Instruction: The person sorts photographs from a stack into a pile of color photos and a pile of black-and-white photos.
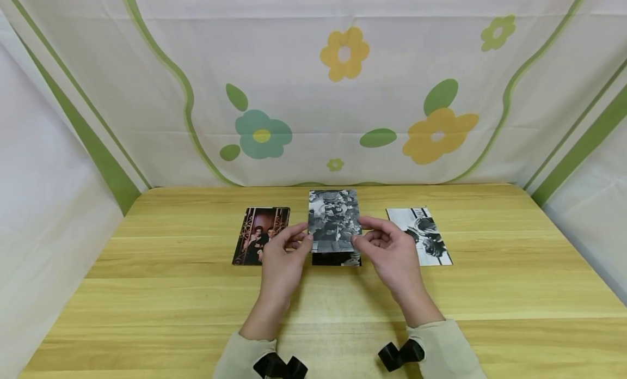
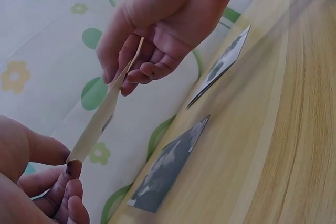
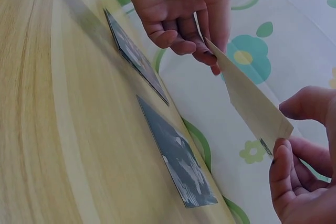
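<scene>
A black-and-white photo card (image 1: pixel 334 218) is held up between both hands, raised above the table in the wrist views. My left hand (image 1: pixel 286 259) pinches its left edge between thumb and fingers; my right hand (image 1: pixel 394 256) pinches the right edge the same way. The card's plain cream back (image 3: pixel 252 98) shows in the right wrist view, with a small dark mark near the right thumb. Beneath it on the table lies a dark photo card (image 1: pixel 338 259), mostly covered by the raised one in the head view.
To the left lies a colour photo card (image 1: pixel 254 240) of people by ornate ironwork. A black-and-white photo card (image 1: pixel 433 245) lies to the right, partly behind my right hand. The wooden table (image 1: pixel 171 297) meets a flowered white cloth (image 1: pixel 303 68) at its back edge.
</scene>
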`<state>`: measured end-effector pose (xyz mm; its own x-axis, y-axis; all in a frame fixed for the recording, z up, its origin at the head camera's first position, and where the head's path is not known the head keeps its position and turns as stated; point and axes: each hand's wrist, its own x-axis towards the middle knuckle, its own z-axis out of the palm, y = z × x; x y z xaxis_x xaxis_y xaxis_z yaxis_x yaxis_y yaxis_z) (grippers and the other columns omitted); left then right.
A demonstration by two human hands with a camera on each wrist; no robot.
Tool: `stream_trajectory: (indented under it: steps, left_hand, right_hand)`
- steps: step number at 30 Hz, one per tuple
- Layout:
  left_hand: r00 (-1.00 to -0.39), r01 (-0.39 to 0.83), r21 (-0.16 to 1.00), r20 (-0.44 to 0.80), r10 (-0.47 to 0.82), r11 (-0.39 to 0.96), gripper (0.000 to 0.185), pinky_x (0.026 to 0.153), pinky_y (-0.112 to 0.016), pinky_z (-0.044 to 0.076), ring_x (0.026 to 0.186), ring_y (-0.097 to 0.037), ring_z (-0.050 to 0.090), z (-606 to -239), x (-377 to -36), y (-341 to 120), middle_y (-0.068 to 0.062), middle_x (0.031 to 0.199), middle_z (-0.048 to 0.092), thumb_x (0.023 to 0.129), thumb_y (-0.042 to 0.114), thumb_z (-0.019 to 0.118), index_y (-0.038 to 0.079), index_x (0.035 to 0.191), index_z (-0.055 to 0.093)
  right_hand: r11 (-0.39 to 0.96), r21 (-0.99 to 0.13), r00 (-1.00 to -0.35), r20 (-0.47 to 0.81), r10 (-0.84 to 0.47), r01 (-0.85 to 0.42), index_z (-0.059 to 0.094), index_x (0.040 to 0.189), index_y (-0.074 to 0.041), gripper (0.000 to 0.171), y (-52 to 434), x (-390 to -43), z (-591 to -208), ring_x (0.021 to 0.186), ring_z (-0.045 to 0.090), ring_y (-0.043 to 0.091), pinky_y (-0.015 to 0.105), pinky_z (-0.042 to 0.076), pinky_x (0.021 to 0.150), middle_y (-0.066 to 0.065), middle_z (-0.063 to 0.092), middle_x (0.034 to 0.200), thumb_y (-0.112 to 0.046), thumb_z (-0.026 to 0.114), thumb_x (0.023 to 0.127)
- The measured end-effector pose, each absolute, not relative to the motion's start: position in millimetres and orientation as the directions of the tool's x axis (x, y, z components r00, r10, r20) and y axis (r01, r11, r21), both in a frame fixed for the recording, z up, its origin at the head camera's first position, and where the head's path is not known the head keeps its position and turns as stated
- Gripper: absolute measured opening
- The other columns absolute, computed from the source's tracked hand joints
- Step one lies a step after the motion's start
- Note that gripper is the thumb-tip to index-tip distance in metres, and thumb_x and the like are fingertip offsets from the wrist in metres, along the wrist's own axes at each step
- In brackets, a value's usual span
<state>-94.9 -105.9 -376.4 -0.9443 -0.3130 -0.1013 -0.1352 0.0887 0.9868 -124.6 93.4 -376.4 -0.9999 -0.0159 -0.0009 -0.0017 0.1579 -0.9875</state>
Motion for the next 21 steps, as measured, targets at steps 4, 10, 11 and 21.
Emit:
stream_trajectory:
  steps: [4, 10, 11, 21]
  left_hand:
    - [-0.946, -0.133, 0.987, -0.098, -0.309, 0.092, 0.029, 0.070, -0.021, 0.047, 0.098, -0.019, 0.057, -377.0, -95.1, -105.3, -0.010, 0.112, 0.071, 0.100, 0.008, 0.072, 0.009, 0.129, 0.077]
    - [-0.945, -0.135, 0.987, -0.102, -0.311, 0.086, 0.028, 0.071, -0.022, 0.048, 0.098, -0.019, 0.057, -377.5, -95.6, -105.2, -0.010, 0.111, 0.071, 0.100, 0.007, 0.073, 0.009, 0.128, 0.077]
    - [-0.945, -0.135, 0.987, -0.102, -0.311, 0.085, 0.028, 0.071, -0.022, 0.048, 0.098, -0.019, 0.057, -377.6, -95.6, -105.2, -0.010, 0.110, 0.071, 0.099, 0.007, 0.073, 0.009, 0.127, 0.077]
    - [-0.946, -0.128, 0.988, -0.096, -0.311, 0.085, 0.028, 0.071, -0.021, 0.049, 0.098, -0.019, 0.057, -377.9, -95.5, -105.2, -0.010, 0.110, 0.071, 0.099, 0.006, 0.073, 0.008, 0.126, 0.077]
  right_hand:
    - [0.166, -0.986, -1.000, -0.001, -0.012, -0.001, 0.075, 0.130, -0.010, 0.040, 93.7, -125.2, -376.0, 0.090, 0.067, 0.014, 0.020, 0.055, 0.076, 0.005, 0.073, 0.100, -0.006, 0.083, 0.091]
    - [0.182, -0.983, -1.000, -0.014, -0.009, 0.012, 0.076, 0.130, -0.011, 0.040, 93.4, -125.2, -375.4, 0.088, 0.066, 0.014, 0.021, 0.054, 0.073, 0.006, 0.073, 0.100, -0.004, 0.082, 0.090]
    - [0.184, -0.983, -1.000, -0.016, -0.009, 0.014, 0.076, 0.130, -0.011, 0.041, 93.4, -125.1, -375.4, 0.088, 0.065, 0.014, 0.021, 0.054, 0.073, 0.006, 0.073, 0.100, -0.004, 0.082, 0.090]
    - [0.206, -0.978, -1.000, -0.023, -0.002, 0.022, 0.076, 0.128, -0.012, 0.040, 93.7, -125.0, -376.3, 0.088, 0.067, 0.017, 0.023, 0.054, 0.073, 0.006, 0.073, 0.100, -0.004, 0.082, 0.090]
